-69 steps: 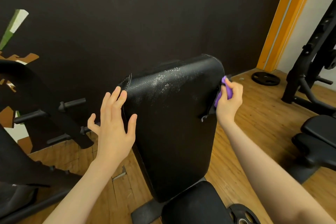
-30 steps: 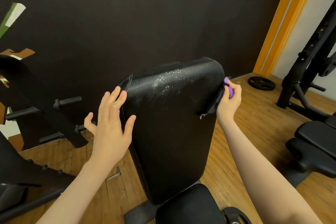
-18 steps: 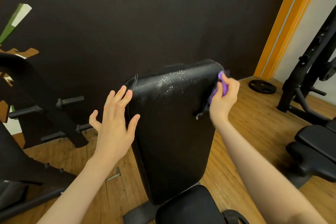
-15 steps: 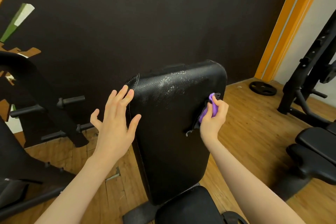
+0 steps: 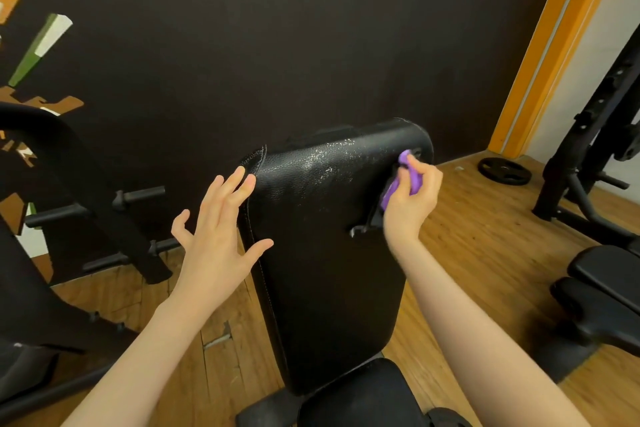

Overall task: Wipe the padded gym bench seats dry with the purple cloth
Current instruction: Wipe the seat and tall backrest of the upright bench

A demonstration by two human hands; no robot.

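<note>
1. Head view: black padded back pad (image 5: 332,253) standing up, with shiny wet specks near its top.
2. Right hand (image 5: 410,198) at the pad's top right edge, fingers (image 5: 414,163) curled tight on the purple cloth (image 5: 407,177), cloth touching the pad.
3. Left hand (image 5: 216,239) at the pad's left edge, fingers spread apart and straight, holding nothing.
4. Black seat pad (image 5: 360,392) below, wooden floor (image 5: 485,246) all around.

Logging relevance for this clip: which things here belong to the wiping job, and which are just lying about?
Job: purple cloth, gripped in right hand; upright bench pad with wet sheen; left hand open beside it.
Lying about: weight plate, black rack, other bench.
</note>
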